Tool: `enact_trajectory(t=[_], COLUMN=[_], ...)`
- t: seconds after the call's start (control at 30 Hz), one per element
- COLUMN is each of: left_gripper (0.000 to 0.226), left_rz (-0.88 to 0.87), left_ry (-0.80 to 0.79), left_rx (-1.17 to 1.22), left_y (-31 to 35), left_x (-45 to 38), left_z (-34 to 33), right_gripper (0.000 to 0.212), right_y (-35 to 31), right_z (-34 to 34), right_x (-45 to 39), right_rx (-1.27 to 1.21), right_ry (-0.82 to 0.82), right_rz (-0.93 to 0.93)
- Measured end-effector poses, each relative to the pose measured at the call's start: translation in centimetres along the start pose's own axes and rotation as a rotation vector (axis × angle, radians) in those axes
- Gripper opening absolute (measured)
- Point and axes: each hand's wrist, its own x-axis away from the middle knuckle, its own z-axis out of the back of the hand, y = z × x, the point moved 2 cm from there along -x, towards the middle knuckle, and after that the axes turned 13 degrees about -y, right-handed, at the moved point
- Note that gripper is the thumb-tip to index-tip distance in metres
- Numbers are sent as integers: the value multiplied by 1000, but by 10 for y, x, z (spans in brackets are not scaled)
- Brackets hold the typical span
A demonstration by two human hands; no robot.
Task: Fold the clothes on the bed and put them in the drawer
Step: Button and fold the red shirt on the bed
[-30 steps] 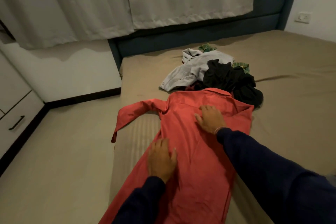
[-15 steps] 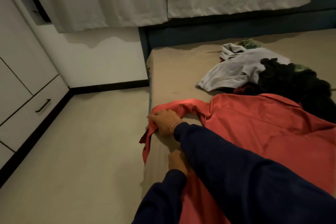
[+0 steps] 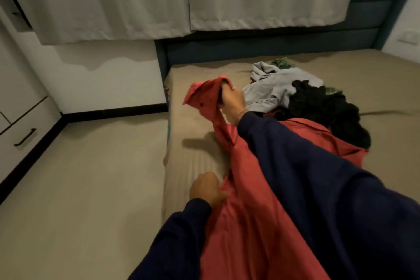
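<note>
Both grips hold the red shirt [image 3: 261, 223] — right hand [image 3: 233, 101] lifts its sleeve cuff at twelve o'clock, left hand [image 3: 208, 188] pinches its edge.

Right hand [image 3: 231, 103] raised, fingers clenched; left hand [image 3: 208, 188] low, curled.

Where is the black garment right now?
In the head view, the black garment lies crumpled on the bed, right of centre, overlapping the grey garment and touching the red shirt.

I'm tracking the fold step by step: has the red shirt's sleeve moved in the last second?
Yes. The right hand has lifted the red shirt's sleeve off the bed, up toward the headboard.
</note>
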Motion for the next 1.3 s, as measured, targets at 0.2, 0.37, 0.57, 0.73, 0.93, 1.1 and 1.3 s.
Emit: enact_trajectory(t=[0.2, 0.37, 0.57, 0.73, 0.93, 1.1, 1.3], left_gripper=[20, 27, 22, 27, 31, 32, 35], left_rz=[-15, -9, -79, -195, -229, -234, -219], left_ry=[-18, -13, -23, -145, -210, -191, -201], left_rx=[-130, -202, -270, -384, -531, -585, -594], left_y=[13, 21, 49, 95, 121, 120, 115], left_x=[36, 60, 88, 109, 131, 137, 132], left_z=[-5, -12, -17, -37, -82, -91, -89], right_gripper=[58, 54, 57, 60, 76, 76, 62], right_y=[-62, -86, -105, -103, -70, -35, -12], right_z=[137, 199, 253, 271, 308, 335, 336], right_x=[34, 79, 124, 150, 175, 210, 227], right_rx=[-325, -437, -264, -135, -27, 394, 820], right_ry=[167, 278, 243, 228, 408, 616, 569], right_rz=[-55, 40, 3, -65, -97, -118, -258])
